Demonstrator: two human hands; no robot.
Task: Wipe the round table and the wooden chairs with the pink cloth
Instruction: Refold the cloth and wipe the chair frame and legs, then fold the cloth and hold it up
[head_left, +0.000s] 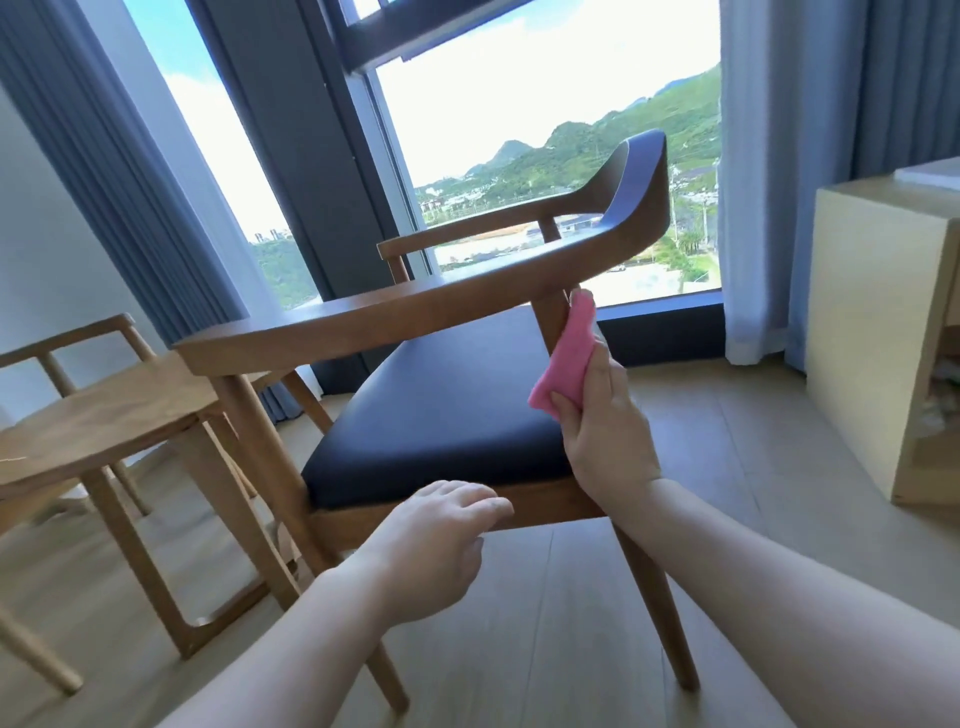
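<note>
Wiping in progress: a person cleaned a wooden armchair by a tall window, as seen from a head-worn camera.
Far left: a lighter wooden chair (98, 415) stood beside the armchair, near the curtain (104, 171); it looked untouched at that moment, and probably awaited its turn.
Round worktop: not in view, so its state could not be told.
Armchair: the wooden chair (415, 312), with a dark padded seat (441, 415), sat tilted in the view, its side toward the person, which put its rear upright within easy reach.
Left hand: the left hand (431, 540) hovered at the front rail of the seat, its fingers (483, 501) loosely extended and grasping nothing; whether they touched the wood was unclear. It seemed placed to steady the chair against the rubbing.
Pink cloth: the pink cloth (563, 358) was bunched up and pressed against the rear upright post just below the armrest, wrapping the narrow wood.
Right hand: the right hand (602, 431) clenched the lower part of the cloth, thumb in front, so the pad could slide along the post.
Far right: a pale cabinet (883, 332) stood well apart on the floor (571, 623).
Stage, as a judgement: chair wiping was under way, with legs and the second chair likely left to do.
</note>
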